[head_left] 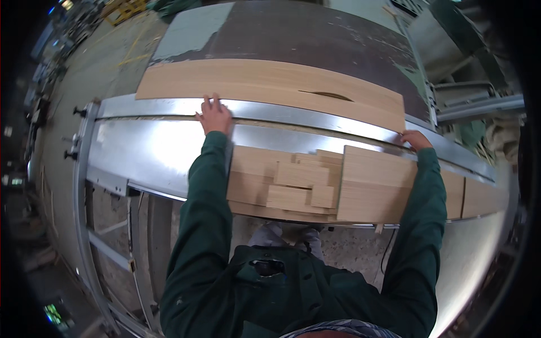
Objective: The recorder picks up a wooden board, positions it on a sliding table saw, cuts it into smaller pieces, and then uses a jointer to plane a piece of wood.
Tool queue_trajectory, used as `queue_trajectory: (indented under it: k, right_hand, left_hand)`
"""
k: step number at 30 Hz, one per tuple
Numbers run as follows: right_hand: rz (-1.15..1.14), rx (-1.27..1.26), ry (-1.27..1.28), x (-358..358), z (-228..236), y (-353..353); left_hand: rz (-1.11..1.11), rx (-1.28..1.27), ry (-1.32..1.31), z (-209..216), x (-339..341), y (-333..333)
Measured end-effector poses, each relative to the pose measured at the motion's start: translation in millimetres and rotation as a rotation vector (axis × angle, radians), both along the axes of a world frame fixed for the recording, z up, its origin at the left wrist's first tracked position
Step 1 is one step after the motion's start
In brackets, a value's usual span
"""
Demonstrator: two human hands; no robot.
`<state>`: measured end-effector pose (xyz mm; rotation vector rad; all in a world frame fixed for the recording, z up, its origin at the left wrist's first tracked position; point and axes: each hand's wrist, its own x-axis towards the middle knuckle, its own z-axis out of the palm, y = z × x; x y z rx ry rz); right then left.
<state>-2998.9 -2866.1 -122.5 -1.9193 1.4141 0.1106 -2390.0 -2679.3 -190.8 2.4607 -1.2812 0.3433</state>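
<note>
Metal bench point(149, 147), wood pieces point(301, 174) along near edge; left hand point(216, 117) open at long board point(253, 82); right hand point(416, 139) unclear; press evenly.

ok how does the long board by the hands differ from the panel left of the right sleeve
The long board is longer than the panel. The board has a dark curved slit; the panel shows none. The board lies farther out than the panel, with the left hand and right hand at the board's edge. Both are pale wood.
</note>
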Motion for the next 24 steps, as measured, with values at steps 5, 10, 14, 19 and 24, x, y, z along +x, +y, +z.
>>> queue_trajectory:
  k: [5,10,14,19,24]
  right_hand:
    - [-0.318,0.089,-0.041,28.2,11.4,15.0]
    - [-0.402,0.147,-0.094,30.8,8.6,13.8]
    - [-0.219,0.096,-0.065,8.9,-2.0,3.8]
    - [0.035,-0.073,-0.057,3.1,-9.8,-1.9]
    - [-0.347,0.113,-0.076,31.0,8.5,11.1]
  left_hand:
    - [0.010,-0.029,0.044,2.7,2.3,7.0]
    - [0.034,-0.032,0.060,5.3,2.9,11.6]
    - [0.014,-0.002,0.045,4.9,0.4,6.2]
    - [0.017,0.061,0.056,6.7,1.6,5.7]
    - [0.019,0.019,0.054,2.7,7.6,8.4]
